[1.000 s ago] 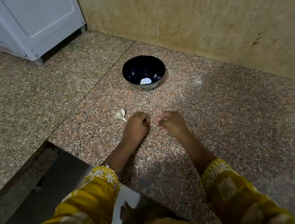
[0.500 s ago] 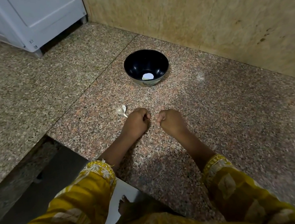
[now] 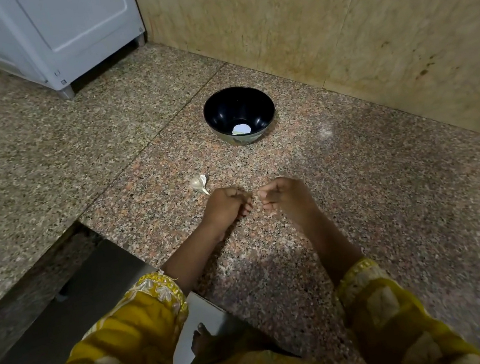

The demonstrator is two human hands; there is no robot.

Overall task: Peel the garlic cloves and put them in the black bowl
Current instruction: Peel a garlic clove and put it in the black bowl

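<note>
The black bowl (image 3: 222,111) stands on the granite counter, far of my hands, with a white peeled garlic clove (image 3: 241,129) lying at its bottom. A garlic piece in its papery skin (image 3: 199,183) lies on the counter just left of my left hand. My left hand (image 3: 225,208) and my right hand (image 3: 285,198) rest on the counter side by side, fingers curled, fingertips almost meeting. They pinch a small garlic clove between them, and it is almost wholly hidden by the fingers.
The speckled granite counter (image 3: 373,194) runs up to a beige tiled wall (image 3: 318,22) behind the bowl. A white appliance (image 3: 64,36) stands at the back left. A steel sink (image 3: 73,301) is sunk into the counter at the near left.
The camera view shifted slightly. Both hands stay close together at the same spot, their fingertips working a little; bowl and unpeeled garlic have not moved.
</note>
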